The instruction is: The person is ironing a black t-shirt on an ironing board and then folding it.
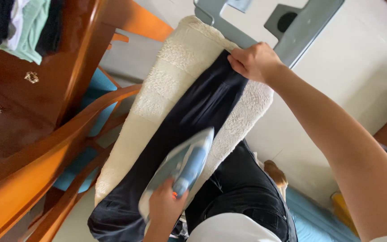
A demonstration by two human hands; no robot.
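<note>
Near the bottom edge, the left hand (165, 207) wraps its fingers around the handle of a pale blue steam iron (181, 169), which rests on a dark navy garment (189, 116); the garment lies along a cream towel (166, 85) covering the ironing board (301, 22); farther off, the right hand (255, 62) pinches the garment's far end, fingers pressed together; wooden chairs (45, 157) stand left.

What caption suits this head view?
Left hand glides a blue iron along dark trousers on a towel-covered board; right hand holds them.
</note>
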